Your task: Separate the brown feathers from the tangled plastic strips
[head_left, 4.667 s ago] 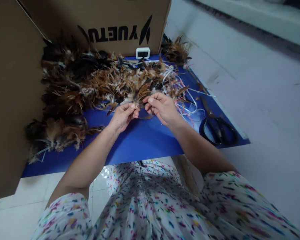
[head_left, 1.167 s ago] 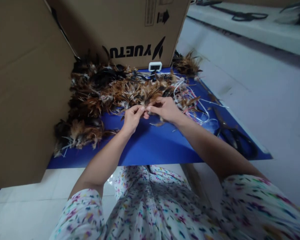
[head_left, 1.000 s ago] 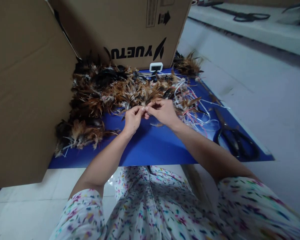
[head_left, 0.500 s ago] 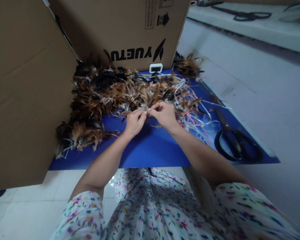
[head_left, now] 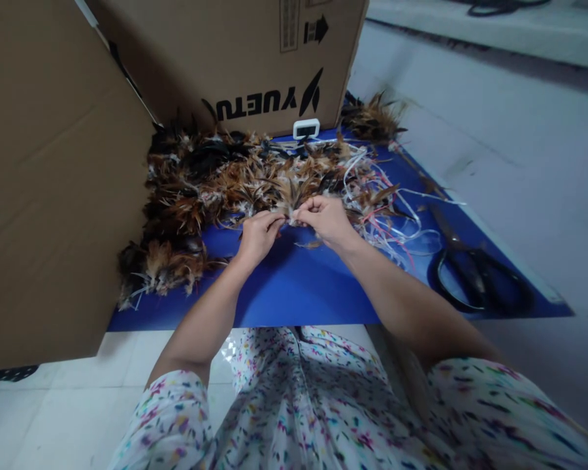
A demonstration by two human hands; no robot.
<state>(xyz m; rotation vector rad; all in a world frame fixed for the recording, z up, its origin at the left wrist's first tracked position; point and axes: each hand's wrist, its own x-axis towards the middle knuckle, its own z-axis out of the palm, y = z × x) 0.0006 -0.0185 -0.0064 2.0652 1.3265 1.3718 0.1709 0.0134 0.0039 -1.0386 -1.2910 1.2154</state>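
Over the front of a brown-and-black feather pile (head_left: pixel 245 170), my two hands work close together. My right hand (head_left: pixel 329 220) is closed in a pinch on the pale, fluffy base of a feather bunch (head_left: pixel 290 194), whose dark tips fan upward. Just left of it, my left hand (head_left: pixel 259 240) pinches thumb against fingers beside that base. Whatever sits between those fingertips is too small to make out. Beneath both hands lies a blue tabletop (head_left: pixel 298 294).
Black-handled scissors (head_left: pixel 480 281) lie at the right. White and pink ties (head_left: pixel 402 222) tangle beside the pile. Cardboard boxes (head_left: pixel 255 59) stand behind and at left, with a small white display device (head_left: pixel 306 128) at the back. Another feather bundle (head_left: pixel 161 267) sits front left.
My left hand has drawn slightly left, so a small gap shows between the hands. My right hand keeps its pinch at the feather base. The view has shifted a little.
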